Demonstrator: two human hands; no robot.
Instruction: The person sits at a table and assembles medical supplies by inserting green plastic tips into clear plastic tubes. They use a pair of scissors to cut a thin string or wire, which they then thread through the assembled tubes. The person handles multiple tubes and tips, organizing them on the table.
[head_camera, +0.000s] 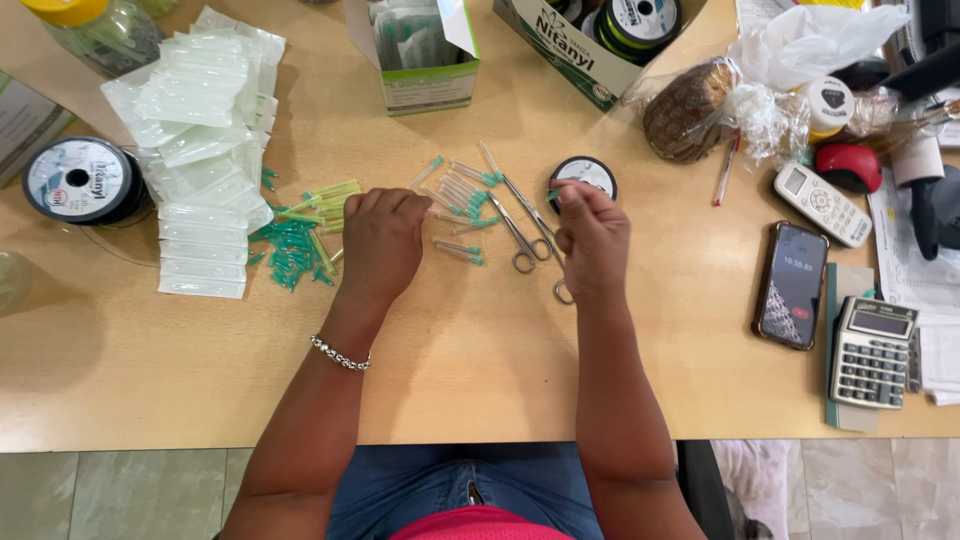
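Observation:
My left hand (383, 245) rests knuckles up on the wooden table (470, 350), fingers curled shut; what is under them is hidden. It lies between a heap of green caps (290, 250) and a scatter of clear needles with green hubs (465, 200). My right hand (592, 240) is pinched shut, with a small green-tipped piece showing at its fingertips beside a small thread spool (585, 172). Metal scissors (520, 240) lie between the hands. A second metal ring handle (563, 292) sticks out from under my right hand.
A stack of clear packets (205, 150) and a large thread spool (80, 180) sit at the left. Two open boxes (425, 60) (560, 50) stand at the back. A phone (792, 285), calculator (873, 350), remote (822, 203) and bagged bread (690, 110) crowd the right.

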